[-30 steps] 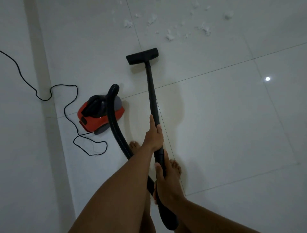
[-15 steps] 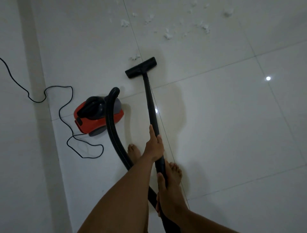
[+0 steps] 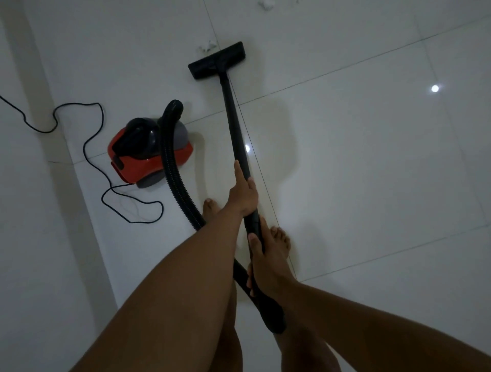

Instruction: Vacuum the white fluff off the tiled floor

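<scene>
I see both hands wrapped round the black tube [image 3: 233, 114], left hand [image 3: 243, 195] higher and right hand [image 3: 263, 261] below it. The nozzle [image 3: 216, 60] sits upper centre with white fluff [image 3: 207, 47] just beside its left end. The red vacuum cleaner [image 3: 148, 156] stands centre left.

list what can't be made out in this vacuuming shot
Head view, white fluff: cut off by the top edge, so the amount left is unknown.
Head view, power cord: leaves the left edge; plug unseen.
Head view, hose: where it meets the wand is hidden by the left arm and right hand.
Head view, floor nozzle: its underside faces down, unseen.
</scene>
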Demonstrator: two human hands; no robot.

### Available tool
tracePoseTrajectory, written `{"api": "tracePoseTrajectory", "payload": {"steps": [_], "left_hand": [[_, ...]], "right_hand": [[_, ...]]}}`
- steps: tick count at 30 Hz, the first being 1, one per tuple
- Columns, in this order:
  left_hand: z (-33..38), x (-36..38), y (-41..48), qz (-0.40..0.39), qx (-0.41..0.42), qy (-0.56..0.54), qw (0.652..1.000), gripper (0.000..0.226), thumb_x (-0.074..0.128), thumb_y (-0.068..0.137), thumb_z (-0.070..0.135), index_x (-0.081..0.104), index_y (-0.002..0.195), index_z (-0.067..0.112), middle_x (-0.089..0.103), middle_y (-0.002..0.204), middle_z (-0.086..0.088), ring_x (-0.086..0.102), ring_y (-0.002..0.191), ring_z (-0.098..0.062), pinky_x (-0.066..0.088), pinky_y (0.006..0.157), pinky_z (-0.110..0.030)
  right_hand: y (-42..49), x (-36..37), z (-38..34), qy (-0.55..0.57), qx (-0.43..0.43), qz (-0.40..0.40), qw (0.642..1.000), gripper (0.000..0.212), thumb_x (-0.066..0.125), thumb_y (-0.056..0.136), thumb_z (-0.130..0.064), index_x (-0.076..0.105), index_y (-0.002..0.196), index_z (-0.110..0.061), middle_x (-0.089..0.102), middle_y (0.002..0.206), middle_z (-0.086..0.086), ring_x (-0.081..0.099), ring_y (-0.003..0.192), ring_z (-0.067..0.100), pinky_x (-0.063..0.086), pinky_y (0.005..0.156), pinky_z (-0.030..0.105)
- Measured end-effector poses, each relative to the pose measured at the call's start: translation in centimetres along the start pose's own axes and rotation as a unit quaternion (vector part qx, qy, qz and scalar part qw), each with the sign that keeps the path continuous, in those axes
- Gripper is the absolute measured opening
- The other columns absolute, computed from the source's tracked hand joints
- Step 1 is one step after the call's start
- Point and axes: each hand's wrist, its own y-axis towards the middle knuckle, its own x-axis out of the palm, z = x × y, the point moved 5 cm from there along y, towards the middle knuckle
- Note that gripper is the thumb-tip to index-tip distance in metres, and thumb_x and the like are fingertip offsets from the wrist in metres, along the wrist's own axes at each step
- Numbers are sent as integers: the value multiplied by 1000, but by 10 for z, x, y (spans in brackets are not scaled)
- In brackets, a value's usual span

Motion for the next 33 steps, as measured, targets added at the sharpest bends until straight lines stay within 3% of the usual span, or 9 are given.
{"api": "tracePoseTrajectory", "payload": {"steps": [1,3,6,11,17,24,28,31,33], "left_hand": [[0,0,-1,0,-3,5,1000,65,23,110,39,-24,155,42,53,92,5,60,72,-13,37,56,-20],[0,-1,-2,-2,-6,12,1000,65,22,110,39,-25,155,41,50,81,8,57,69,-10,34,54,-19],[-3,-2,-1,-8,-3,28,1000,65,23,110,38,-24,156,40,51,76,6,55,66,-9,33,53,-18],[-5,-6,2,0,-7,53,999,64,22,110,38,-23,156,38,55,77,5,50,62,-2,23,65,-20],[-3,-7,5,0,5,31,1000,66,23,111,37,-24,156,37,54,80,3,56,66,-9,33,52,-16],[-10,-3,9,1,8,32,999,66,24,111,36,-25,156,37,57,80,1,56,65,-9,31,52,-15],[-12,-1,17,4,11,31,999,67,25,111,35,-25,156,37,56,79,1,56,65,-9,33,53,-16],[-10,-2,23,4,13,19,1000,68,25,111,35,-26,155,38,57,81,-1,58,67,-12,38,54,-19],[-8,-6,27,7,16,19,1000,68,26,111,34,-25,156,37,56,82,0,58,67,-12,38,54,-19]], "right_hand": [[-1,0,-2,-20,-8,3,1000,55,30,108,-42,7,159,-45,65,65,0,70,75,21,48,95,38],[-1,0,0,-36,-11,13,999,56,29,109,-39,6,160,-40,68,106,0,31,127,19,25,105,41],[1,1,3,-55,-13,30,998,55,29,109,-39,6,159,-41,57,139,5,23,134,36,25,106,42],[7,6,-3,-63,-25,22,997,54,29,109,-40,2,155,-46,51,111,-27,27,137,36,26,107,39],[8,7,-1,-61,-18,29,998,55,30,110,-38,6,159,-40,51,144,22,28,135,38,35,102,48],[13,8,9,-53,-15,29,998,51,29,110,-38,3,152,-49,71,114,17,45,128,36,41,98,46],[17,7,12,-40,-9,9,999,54,31,109,-38,10,158,-43,61,55,-4,70,63,24,55,64,13],[20,4,2,-63,-33,39,997,50,33,110,-33,18,157,-36,47,67,-16,68,87,-3,38,80,-1],[23,5,-4,-64,-30,39,997,49,32,110,-34,19,157,-36,47,73,-21,62,112,8,27,94,9]]}}
